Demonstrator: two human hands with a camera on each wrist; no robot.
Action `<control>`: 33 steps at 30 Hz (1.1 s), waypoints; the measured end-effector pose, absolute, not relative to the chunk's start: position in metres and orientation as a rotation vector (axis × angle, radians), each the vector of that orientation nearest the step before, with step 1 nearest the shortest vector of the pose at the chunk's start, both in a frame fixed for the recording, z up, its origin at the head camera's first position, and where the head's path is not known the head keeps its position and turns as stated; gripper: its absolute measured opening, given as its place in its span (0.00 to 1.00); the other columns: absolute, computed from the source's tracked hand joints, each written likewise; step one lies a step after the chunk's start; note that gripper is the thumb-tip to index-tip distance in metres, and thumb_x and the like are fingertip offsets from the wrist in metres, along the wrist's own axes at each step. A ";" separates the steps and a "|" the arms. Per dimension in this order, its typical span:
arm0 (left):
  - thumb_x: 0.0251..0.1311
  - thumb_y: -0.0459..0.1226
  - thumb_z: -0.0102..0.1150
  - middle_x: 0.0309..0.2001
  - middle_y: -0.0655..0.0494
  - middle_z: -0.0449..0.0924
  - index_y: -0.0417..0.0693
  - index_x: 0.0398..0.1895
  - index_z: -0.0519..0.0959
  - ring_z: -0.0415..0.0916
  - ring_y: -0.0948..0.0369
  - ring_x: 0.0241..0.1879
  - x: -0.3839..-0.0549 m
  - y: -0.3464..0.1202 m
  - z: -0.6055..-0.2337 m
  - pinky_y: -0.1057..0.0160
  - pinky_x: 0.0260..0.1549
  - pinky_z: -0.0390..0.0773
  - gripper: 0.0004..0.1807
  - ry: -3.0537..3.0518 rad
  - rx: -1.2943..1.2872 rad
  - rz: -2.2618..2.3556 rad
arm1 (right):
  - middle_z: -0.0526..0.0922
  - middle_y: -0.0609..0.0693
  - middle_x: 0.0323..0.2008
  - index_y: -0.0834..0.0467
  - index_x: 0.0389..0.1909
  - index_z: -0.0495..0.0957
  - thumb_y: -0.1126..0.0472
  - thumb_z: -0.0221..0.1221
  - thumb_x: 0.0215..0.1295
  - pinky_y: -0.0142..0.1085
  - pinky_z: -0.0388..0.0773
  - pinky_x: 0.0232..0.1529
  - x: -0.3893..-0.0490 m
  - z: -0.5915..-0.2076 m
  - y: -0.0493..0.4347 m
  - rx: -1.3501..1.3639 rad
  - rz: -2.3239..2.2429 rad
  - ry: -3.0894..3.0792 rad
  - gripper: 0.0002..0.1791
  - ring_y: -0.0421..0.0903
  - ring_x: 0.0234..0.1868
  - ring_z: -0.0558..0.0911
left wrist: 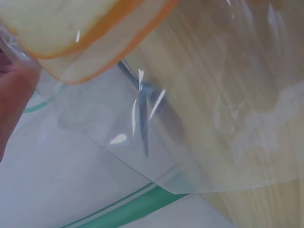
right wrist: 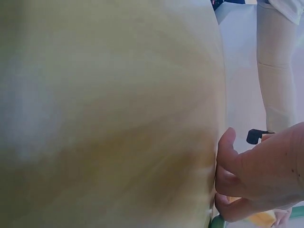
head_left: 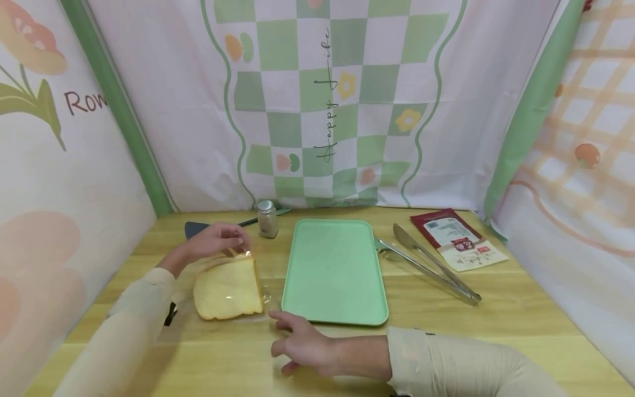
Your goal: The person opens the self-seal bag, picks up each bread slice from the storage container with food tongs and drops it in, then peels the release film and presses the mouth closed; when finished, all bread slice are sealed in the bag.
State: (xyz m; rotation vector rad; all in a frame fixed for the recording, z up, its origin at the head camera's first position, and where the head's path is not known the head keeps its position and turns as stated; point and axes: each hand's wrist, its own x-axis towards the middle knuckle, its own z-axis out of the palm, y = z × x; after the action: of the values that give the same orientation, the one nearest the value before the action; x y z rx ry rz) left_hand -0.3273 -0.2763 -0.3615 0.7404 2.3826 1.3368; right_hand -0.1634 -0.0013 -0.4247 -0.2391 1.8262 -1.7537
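Note:
My left hand [head_left: 214, 243] pinches the top edge of a clear plastic bag [left wrist: 237, 156] with sliced bread [head_left: 228, 293] in it. The bag hangs tilted at the left of the table, and its lower left part is behind my sleeve. In the left wrist view, at least two white slices with orange-brown crusts show through the film. Low over the table, right of the bag, my right hand [head_left: 308, 346] has its fingers spread and loosely bent, holding nothing. Just beyond it lies a light green tray [head_left: 334, 270].
Behind the left hand stand a small glass shaker [head_left: 267, 220] and a dark spatula [head_left: 194, 229], partly hidden. Metal tongs [head_left: 436, 270] lie right of the tray, beside a red and cream packet [head_left: 458, 240]. Printed curtains [head_left: 327, 110] enclose the table [head_left: 496, 331].

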 end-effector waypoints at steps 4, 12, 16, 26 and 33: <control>0.74 0.38 0.50 0.43 0.48 0.84 0.31 0.50 0.76 0.82 0.55 0.42 -0.321 -0.279 -0.353 0.54 0.41 0.84 0.16 2.341 0.699 1.406 | 0.65 0.63 0.66 0.56 0.72 0.63 0.77 0.57 0.48 0.31 0.76 0.19 -0.165 -0.426 -0.001 -0.262 -1.750 1.845 0.45 0.45 0.19 0.72; 0.75 0.33 0.48 0.42 0.46 0.85 0.27 0.49 0.74 0.84 0.56 0.40 -0.299 -0.278 -0.324 0.53 0.39 0.84 0.14 2.334 0.872 1.496 | 0.59 0.67 0.70 0.55 0.72 0.64 0.76 0.57 0.51 0.31 0.77 0.20 -0.173 -0.423 -0.001 -0.327 -1.707 1.887 0.43 0.42 0.14 0.70; 0.73 0.29 0.48 0.42 0.48 0.86 0.29 0.45 0.77 0.84 0.56 0.39 -0.289 -0.277 -0.315 0.57 0.37 0.84 0.10 2.362 1.003 1.540 | 0.63 0.67 0.68 0.59 0.69 0.67 0.75 0.58 0.52 0.32 0.79 0.21 -0.173 -0.422 0.005 -0.345 -1.719 1.912 0.38 0.43 0.17 0.74; 0.74 0.29 0.47 0.41 0.55 0.87 0.36 0.45 0.79 0.85 0.58 0.40 -0.270 -0.266 -0.292 0.61 0.40 0.84 0.09 2.386 0.982 1.817 | 0.73 0.65 0.60 0.69 0.65 0.66 0.64 0.62 0.67 0.42 0.84 0.32 -0.217 -0.399 0.025 -0.307 -2.066 2.030 0.29 0.55 0.44 0.83; 0.74 0.32 0.49 0.44 0.53 0.87 0.36 0.48 0.78 0.85 0.54 0.43 -0.255 -0.245 -0.283 0.57 0.43 0.84 0.10 2.343 0.915 1.964 | 0.87 0.55 0.39 0.67 0.45 0.83 0.64 0.64 0.66 0.34 0.81 0.24 -0.240 -0.390 0.048 -0.416 -2.218 2.169 0.11 0.42 0.35 0.84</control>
State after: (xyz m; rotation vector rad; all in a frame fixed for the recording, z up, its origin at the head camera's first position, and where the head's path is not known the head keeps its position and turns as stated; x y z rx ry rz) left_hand -0.2545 -0.2451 -0.2826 0.9148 2.3433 1.9644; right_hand -0.2405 0.0485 -0.3897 -0.4160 2.1688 -2.2177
